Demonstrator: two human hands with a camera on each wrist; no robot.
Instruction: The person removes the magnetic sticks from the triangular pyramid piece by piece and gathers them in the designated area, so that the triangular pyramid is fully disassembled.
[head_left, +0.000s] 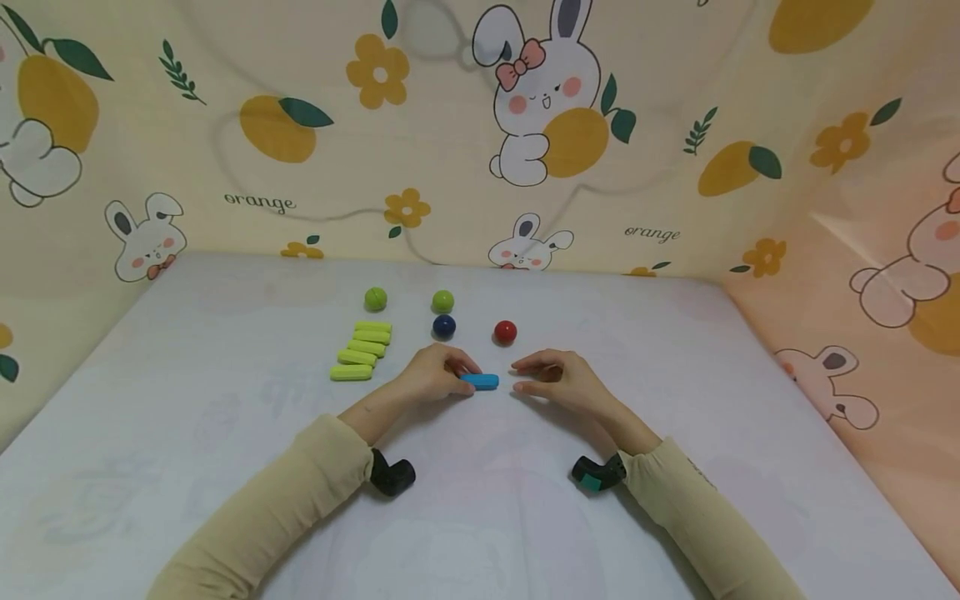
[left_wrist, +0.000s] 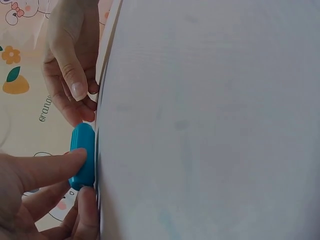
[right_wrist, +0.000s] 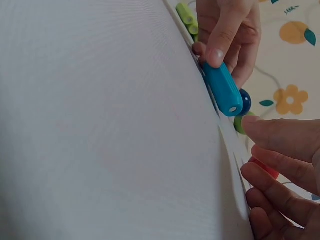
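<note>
Low over the white table, my left hand [head_left: 435, 372] pinches a short blue plastic stick [head_left: 484, 381] between thumb and fingers. In the left wrist view the blue stick [left_wrist: 84, 156] has rounded edges; the right wrist view shows a small pale hole in the end of the stick [right_wrist: 225, 90]. Just right of the stick's free end, my right hand [head_left: 561, 379] holds nothing, its thumb and fingers parted. Behind the hands lie a red ball [head_left: 506, 332] and a dark blue ball [head_left: 444, 326].
Several yellow-green sticks [head_left: 366, 348] lie in a slanted row left of my left hand. Two green balls [head_left: 376, 298] sit farther back. The white table [head_left: 465, 517] meets a patterned cloth wall [head_left: 450, 167] behind. A black wrist device [head_left: 393, 473] sits at each sleeve.
</note>
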